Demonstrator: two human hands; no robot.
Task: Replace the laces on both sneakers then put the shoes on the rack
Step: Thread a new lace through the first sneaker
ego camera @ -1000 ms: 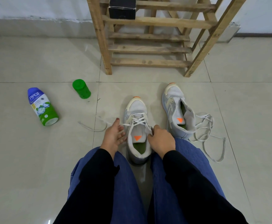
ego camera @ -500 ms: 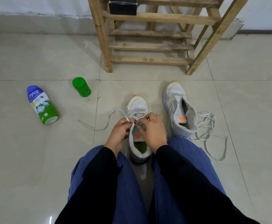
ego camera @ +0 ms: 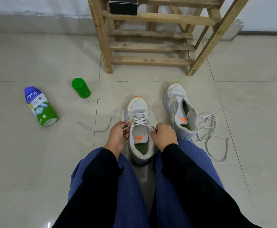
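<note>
Left grip (ego camera: 118,137) and right grip (ego camera: 163,137) each pinch an end of the lace (ego camera: 139,121) at the upper eyelets of the grey sneaker (ego camera: 137,105) between them; lacing appears nearly complete, so next tension and tie, then lace the second sneaker (ego camera: 177,96) beyond the right grip.

Bright, even, soft indoor light, with no lamp in view. The glossy tiled floor (ego camera: 35,162) carries a pale sheen near its far edge, just left of the wooden rack (ego camera: 100,38), and one small white glint at its near edge. Shadows are faint and soft-edged, with a grey smudge under the near sneaker (ego camera: 138,106), between the knees. The left hand (ego camera: 118,137), the right hand (ego camera: 165,135) and the lace (ego camera: 140,121) they pinch are sharp, without motion blur. Wide-angle distortion bows the tile seams and splays the rack's posts outward.
</note>
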